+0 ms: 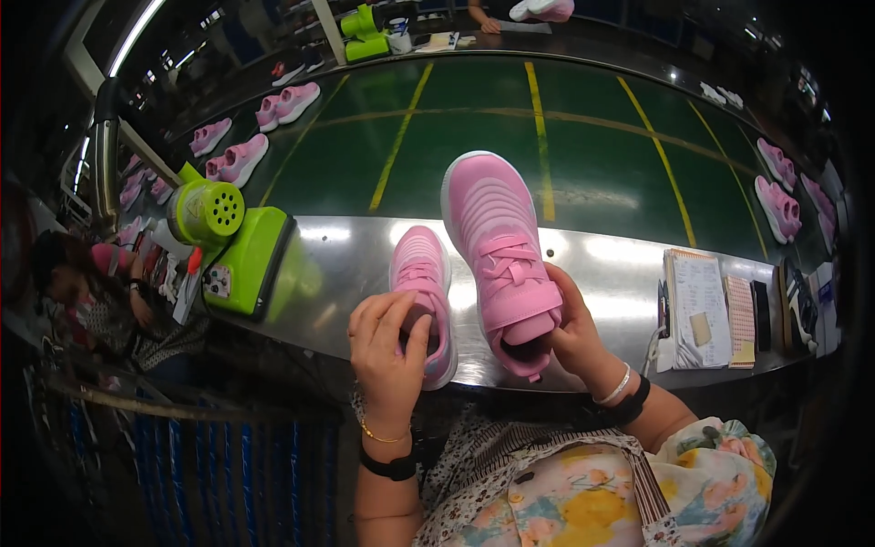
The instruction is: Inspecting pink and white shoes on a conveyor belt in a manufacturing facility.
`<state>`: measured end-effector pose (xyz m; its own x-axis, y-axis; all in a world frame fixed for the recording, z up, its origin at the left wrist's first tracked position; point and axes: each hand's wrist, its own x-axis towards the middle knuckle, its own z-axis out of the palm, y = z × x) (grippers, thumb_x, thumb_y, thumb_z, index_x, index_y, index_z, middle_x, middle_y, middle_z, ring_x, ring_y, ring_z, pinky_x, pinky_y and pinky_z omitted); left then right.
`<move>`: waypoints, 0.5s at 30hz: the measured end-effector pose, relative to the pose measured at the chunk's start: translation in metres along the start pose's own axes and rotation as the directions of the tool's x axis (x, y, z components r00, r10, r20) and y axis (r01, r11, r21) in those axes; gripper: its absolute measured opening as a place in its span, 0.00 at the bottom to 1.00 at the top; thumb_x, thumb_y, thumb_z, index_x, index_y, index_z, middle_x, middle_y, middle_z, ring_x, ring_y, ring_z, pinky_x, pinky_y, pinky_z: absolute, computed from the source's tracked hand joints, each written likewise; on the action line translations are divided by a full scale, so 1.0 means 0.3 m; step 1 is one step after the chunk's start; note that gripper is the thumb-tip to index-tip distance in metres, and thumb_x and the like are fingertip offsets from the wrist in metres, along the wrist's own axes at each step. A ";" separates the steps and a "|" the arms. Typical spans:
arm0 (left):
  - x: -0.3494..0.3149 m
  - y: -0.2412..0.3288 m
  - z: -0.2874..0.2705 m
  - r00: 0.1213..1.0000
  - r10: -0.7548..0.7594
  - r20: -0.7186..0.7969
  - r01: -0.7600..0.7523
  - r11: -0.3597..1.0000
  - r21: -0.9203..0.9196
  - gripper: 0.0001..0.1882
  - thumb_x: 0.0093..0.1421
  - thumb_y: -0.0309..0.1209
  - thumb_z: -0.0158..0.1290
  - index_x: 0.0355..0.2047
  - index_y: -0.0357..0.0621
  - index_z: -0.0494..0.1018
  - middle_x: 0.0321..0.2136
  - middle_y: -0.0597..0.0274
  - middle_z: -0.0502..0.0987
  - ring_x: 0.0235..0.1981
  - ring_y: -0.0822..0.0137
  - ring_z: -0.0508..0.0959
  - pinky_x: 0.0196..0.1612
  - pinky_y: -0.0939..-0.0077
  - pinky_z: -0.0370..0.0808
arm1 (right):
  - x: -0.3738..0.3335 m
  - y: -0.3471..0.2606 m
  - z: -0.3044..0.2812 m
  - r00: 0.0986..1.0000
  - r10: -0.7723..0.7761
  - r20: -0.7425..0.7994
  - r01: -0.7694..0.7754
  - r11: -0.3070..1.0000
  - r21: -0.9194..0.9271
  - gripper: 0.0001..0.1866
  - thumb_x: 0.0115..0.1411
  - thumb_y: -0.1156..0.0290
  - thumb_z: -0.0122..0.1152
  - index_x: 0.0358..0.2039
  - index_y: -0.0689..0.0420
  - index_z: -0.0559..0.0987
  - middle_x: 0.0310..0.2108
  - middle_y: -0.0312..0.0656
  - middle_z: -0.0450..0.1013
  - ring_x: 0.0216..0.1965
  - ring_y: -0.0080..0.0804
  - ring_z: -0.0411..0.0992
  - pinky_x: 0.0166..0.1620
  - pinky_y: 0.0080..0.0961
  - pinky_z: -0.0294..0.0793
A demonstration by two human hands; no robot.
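In my right hand [578, 334] is a pink sneaker [497, 219] with a white sole edge and a strap across its instep. It is lifted toward me with its toe pointing away, and my fingers grip its side near the heel. A second pink sneaker [421, 264] lies to its left on the metal worktop [319, 301]. My left hand [387, 339] is closed around the collar of that one, fingers and thumb at its opening. The far part of its strap is partly covered by those fingers.
Beyond the worktop runs a green belt [474, 109] with yellow lines. Several pink sneakers [244, 159] stand at its left, more [777, 208] at its right. A bright green machine [246, 260] sits left; a clipboard with papers [700, 310] lies right. Another person [100, 301] is at far left.
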<state>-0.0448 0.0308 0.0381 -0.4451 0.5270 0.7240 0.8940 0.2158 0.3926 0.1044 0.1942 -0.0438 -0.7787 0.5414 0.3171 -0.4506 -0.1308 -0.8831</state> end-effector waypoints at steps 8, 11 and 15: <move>0.052 0.106 0.064 0.958 0.270 -0.099 -0.270 0.963 0.013 0.10 0.46 0.24 0.60 0.31 0.39 0.76 0.27 0.61 0.75 0.32 0.62 0.75 0.37 0.69 0.70 | 0.000 -0.023 0.031 0.986 -0.162 0.030 0.163 0.941 -0.295 0.38 0.41 0.83 0.52 0.57 0.54 0.62 0.59 0.50 0.48 0.61 0.42 0.50 0.61 0.33 0.52; 0.050 0.104 0.058 0.961 0.244 -0.129 -0.244 0.970 0.013 0.07 0.45 0.22 0.60 0.28 0.38 0.76 0.25 0.57 0.76 0.29 0.59 0.76 0.35 0.69 0.72 | -0.004 -0.030 0.019 0.972 -0.228 0.049 0.228 0.883 -0.410 0.38 0.39 0.81 0.53 0.56 0.52 0.64 0.59 0.51 0.49 0.60 0.47 0.52 0.60 0.35 0.52; 0.057 0.096 0.050 0.955 0.284 -0.089 -0.281 0.959 0.047 0.07 0.45 0.21 0.60 0.27 0.38 0.75 0.24 0.57 0.76 0.28 0.59 0.76 0.34 0.69 0.72 | 0.000 -0.061 0.027 0.939 -0.328 0.104 0.321 0.727 -0.607 0.38 0.37 0.80 0.56 0.54 0.48 0.67 0.58 0.53 0.52 0.59 0.52 0.53 0.59 0.39 0.53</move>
<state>-0.0260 0.0584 0.0533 -0.1753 0.4912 0.8532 0.9844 0.0974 0.1462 0.1091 0.1900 -0.0249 -0.6290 0.4646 0.6232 -0.3128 0.5827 -0.7501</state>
